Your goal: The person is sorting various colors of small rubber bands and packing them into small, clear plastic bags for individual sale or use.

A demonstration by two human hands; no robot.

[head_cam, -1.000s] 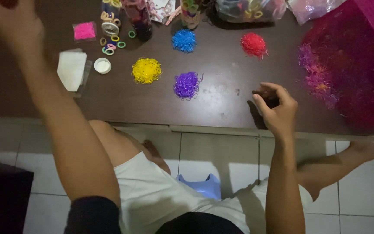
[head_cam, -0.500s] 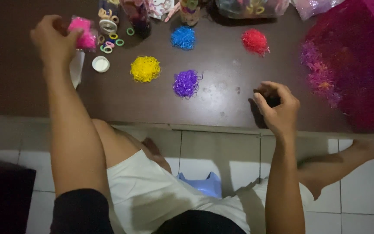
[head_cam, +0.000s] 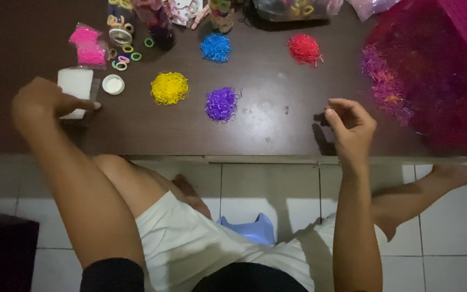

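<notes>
My left hand hovers at the left of the dark table. Its fingers are curled and one fingertip rests on a white rectangular container. My right hand is raised near the table's front edge with thumb and fingertips pinched together; I see nothing between them. Loose piles of tiny rubber bands lie between the hands: yellow, purple, blue and red.
A small white lid, a pink packet, several coloured rings and jars stand at the back left. A big pink mesh heap of mixed bands fills the right. My legs and a blue object are on the tiled floor.
My left hand has come down from the back of the table, past the pink packet, to the white container. My right hand has stayed near the front edge.
</notes>
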